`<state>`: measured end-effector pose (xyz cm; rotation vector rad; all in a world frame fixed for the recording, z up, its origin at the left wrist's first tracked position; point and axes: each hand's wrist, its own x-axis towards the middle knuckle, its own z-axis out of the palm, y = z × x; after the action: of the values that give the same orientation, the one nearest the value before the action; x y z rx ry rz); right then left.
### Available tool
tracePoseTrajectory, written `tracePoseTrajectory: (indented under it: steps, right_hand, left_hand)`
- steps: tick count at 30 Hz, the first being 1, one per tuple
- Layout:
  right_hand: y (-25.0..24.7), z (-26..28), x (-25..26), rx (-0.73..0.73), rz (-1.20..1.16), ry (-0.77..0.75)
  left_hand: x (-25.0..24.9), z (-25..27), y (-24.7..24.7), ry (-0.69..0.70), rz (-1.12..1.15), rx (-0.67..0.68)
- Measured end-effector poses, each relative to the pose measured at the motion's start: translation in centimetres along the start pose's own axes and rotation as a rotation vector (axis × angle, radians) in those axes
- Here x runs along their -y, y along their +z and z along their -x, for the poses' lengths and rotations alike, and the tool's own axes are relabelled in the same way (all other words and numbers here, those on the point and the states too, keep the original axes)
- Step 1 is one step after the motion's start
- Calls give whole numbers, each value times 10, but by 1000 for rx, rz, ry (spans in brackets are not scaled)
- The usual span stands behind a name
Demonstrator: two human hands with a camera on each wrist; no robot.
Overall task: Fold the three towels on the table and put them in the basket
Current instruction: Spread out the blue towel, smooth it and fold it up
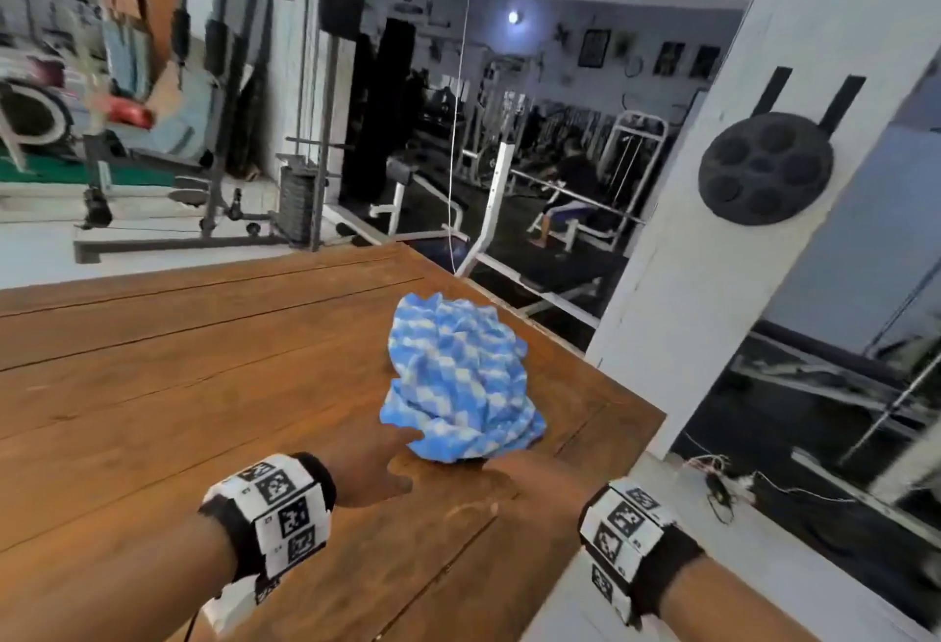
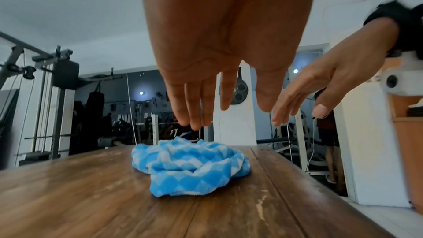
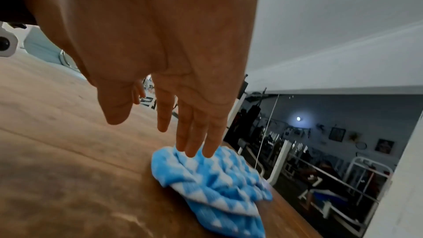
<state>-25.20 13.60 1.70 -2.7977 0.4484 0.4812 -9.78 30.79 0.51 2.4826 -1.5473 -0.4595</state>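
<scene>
A crumpled blue-and-white checked towel (image 1: pixel 461 381) lies in a heap near the right edge of the wooden table (image 1: pixel 178 387). My left hand (image 1: pixel 377 463) hovers just short of the towel's near side, fingers straight and spread, holding nothing. My right hand (image 1: pixel 529 473) is beside it at the towel's near right corner, also open. In the left wrist view both hands, left hand (image 2: pixel 206 115) and right hand (image 2: pixel 295 108), hang above the towel (image 2: pixel 192 166) without touching it. In the right wrist view the fingers (image 3: pixel 196 140) reach over the towel (image 3: pixel 213 185). No basket or other towels are in view.
The table's right edge (image 1: pixel 601 361) drops off close to the towel. A white pillar (image 1: pixel 738 183) with a black weight plate (image 1: pixel 764 168) stands to the right. Gym machines (image 1: pixel 285 106) and benches fill the room beyond the table.
</scene>
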Motion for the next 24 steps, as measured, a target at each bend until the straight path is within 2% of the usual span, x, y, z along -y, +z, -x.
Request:
tracePoseTrajectory:
  steps: [3,7,11,13,15,17,19,22,24]
  right_hand:
    - [-2,-34,-40,36,-35,65]
    - [6,-79,-98,17,-46,58]
    - [15,-116,-127,-28,-12,-8]
    - [16,-130,-139,-58,20,-38]
    - [15,-146,-146,-92,78,-92]
    - [7,-165,-151,-138,45,-138]
    - [-14,-185,-149,-199,-90,-230]
    - [-66,-206,-123,-307,-317,-416]
    - [-109,-206,-101,-428,-383,-524]
  left_hand:
    - [-3,-65,13,14,21,3]
    - [2,-141,46,18,53,70]
    - [11,-182,84,-66,-58,154]
    - [12,-185,90,-99,25,129]
    - [14,-183,77,-95,208,47]
    - [11,-174,45,-130,307,-119]
    - [6,-162,8,-166,412,-305]
    - [9,-139,-39,-307,409,-521]
    - [6,-113,-67,-401,340,-575]
